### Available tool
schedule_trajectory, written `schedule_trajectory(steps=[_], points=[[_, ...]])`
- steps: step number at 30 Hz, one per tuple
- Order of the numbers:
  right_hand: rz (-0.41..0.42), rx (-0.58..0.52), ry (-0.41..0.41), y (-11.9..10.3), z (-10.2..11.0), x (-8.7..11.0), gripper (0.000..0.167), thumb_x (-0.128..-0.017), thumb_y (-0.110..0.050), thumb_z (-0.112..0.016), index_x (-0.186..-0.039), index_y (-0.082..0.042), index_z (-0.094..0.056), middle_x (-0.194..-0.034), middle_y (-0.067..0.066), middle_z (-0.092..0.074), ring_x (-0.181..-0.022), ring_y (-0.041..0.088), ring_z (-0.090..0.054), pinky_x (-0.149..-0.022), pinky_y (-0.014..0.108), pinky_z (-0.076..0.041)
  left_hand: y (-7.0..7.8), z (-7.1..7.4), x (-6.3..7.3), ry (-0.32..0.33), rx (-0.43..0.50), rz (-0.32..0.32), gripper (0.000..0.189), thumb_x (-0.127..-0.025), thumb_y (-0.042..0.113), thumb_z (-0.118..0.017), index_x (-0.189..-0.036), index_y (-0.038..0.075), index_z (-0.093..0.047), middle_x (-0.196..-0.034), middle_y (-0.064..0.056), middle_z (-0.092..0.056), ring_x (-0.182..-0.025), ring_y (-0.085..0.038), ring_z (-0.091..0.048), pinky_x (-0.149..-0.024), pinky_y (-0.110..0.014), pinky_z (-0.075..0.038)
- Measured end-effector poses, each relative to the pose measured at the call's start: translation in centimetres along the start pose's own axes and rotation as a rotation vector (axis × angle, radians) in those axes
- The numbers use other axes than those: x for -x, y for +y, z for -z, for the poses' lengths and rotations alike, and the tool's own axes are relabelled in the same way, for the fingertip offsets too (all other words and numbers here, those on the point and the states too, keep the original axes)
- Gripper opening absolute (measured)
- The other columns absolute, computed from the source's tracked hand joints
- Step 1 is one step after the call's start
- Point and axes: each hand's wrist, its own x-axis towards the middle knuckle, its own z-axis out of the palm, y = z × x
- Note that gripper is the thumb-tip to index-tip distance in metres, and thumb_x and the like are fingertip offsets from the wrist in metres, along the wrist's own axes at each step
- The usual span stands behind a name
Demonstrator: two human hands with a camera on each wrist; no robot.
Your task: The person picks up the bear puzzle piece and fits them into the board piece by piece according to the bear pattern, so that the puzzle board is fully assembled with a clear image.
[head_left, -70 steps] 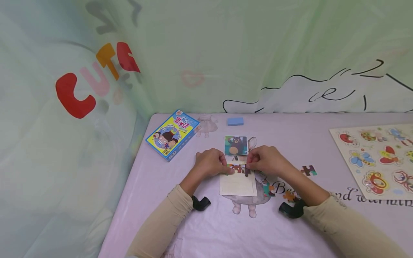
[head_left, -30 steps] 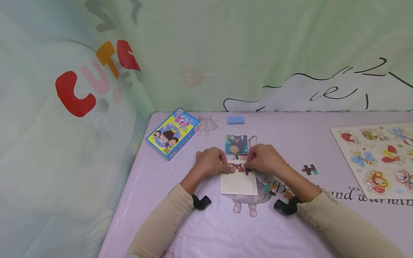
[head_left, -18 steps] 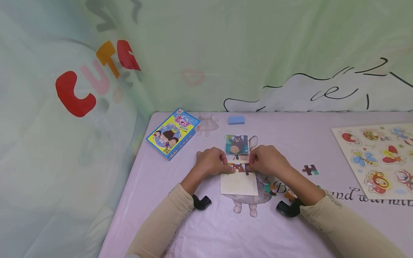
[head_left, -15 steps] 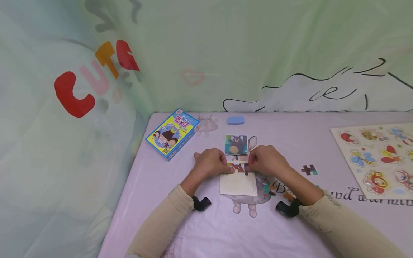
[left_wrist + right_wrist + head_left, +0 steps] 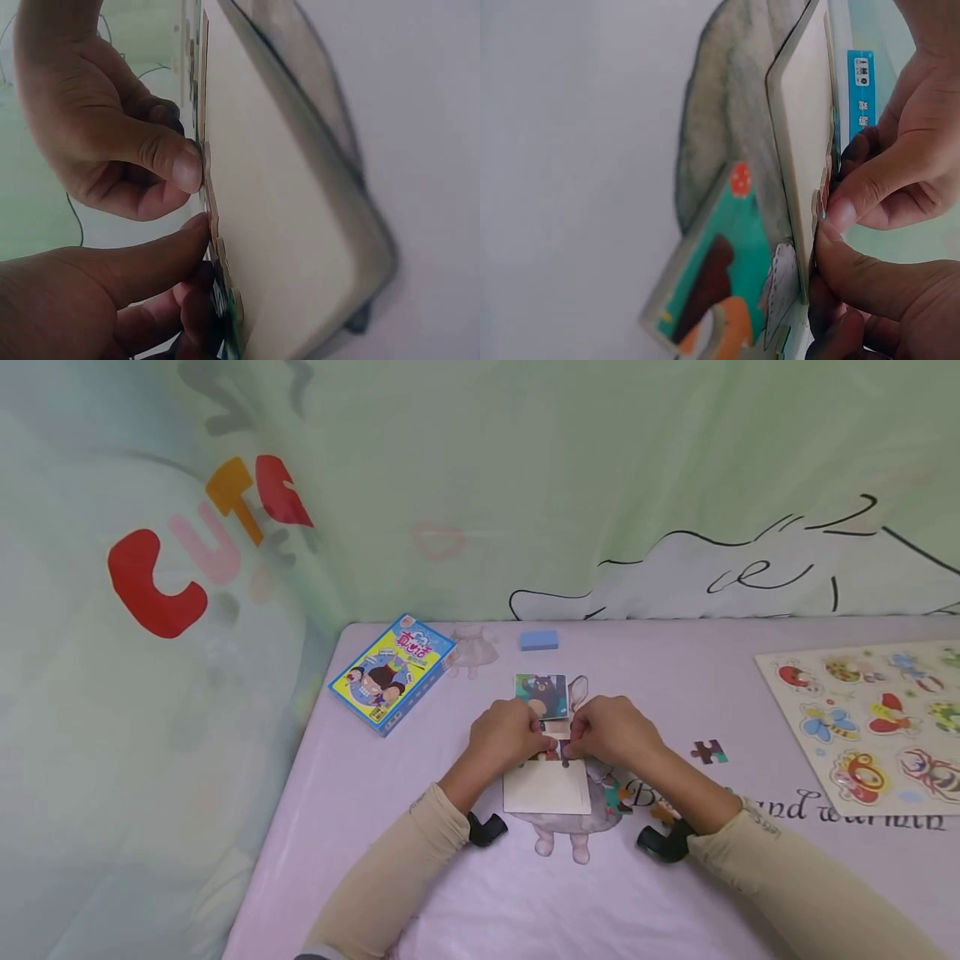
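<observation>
In the head view, a pale wooden puzzle tray [image 5: 546,791] lies on the table, with jigsaw pieces along its far side. My left hand [image 5: 504,737] has its thumb over the bear-face pieces [image 5: 543,755], its fingers curled at the far edge. Beside it, my right hand [image 5: 618,731] pinches a dark brown puzzle piece [image 5: 566,758] at the top right of the tray. In both wrist views the two thumbs almost meet at the seam between pieces; the curled fingertips are partly hidden. A bear picture card [image 5: 546,695] lies just beyond the tray.
Loose puzzle pieces lie to the right: a brown one [image 5: 708,752], a teal one [image 5: 617,797] and an orange one [image 5: 663,812]. A blue-yellow box [image 5: 393,673] is at left, a blue block [image 5: 539,641] at the back, an insect puzzle board [image 5: 888,672] at right.
My left hand has shifted right along the tray's far side, its thumb now close to the right thumb. My right hand stays at the top right corner. The head view has turned slightly.
</observation>
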Motion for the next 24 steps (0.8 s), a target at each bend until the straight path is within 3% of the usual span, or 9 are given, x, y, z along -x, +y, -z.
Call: schedule_trajectory(steps=[7,14,24], points=[[0.013,-0.006,-0.007,0.08,0.06,0.13,0.02,-0.083,-0.026,-0.084,-0.076,-0.014,-0.07,-0.066,0.0,-0.061,-0.065,0.017,-0.055,-0.054,0.029,-0.04,0.68,0.37,0.26,0.007,-0.008,0.034,0.038,-0.084,0.042,-0.083,-0.059,0.02,-0.063,-0.057,0.005,-0.058,-0.059,-0.013,-0.056,-0.049,-0.029,-0.039],[0.024,-0.002,-0.013,0.06,0.16,0.08,0.021,-0.082,-0.027,-0.085,-0.075,-0.014,-0.071,-0.067,0.0,-0.062,-0.066,0.017,-0.054,-0.054,0.029,-0.04,0.59,0.36,0.28,-0.001,-0.012,0.018,0.039,-0.077,0.046,-0.088,-0.06,0.02,-0.063,-0.058,0.006,-0.057,-0.058,-0.011,-0.055,-0.047,-0.028,-0.038],[0.056,-0.027,-0.064,0.69,0.39,-0.48,0.017,-0.08,-0.019,-0.086,-0.074,-0.014,-0.071,-0.066,-0.001,-0.062,-0.068,0.017,-0.054,-0.059,0.03,-0.041,0.4,0.17,0.36,-0.013,-0.001,0.024,0.039,-0.075,0.045,-0.089,-0.062,0.02,-0.063,-0.059,0.006,-0.058,-0.059,-0.011,-0.054,-0.048,-0.028,-0.037]])
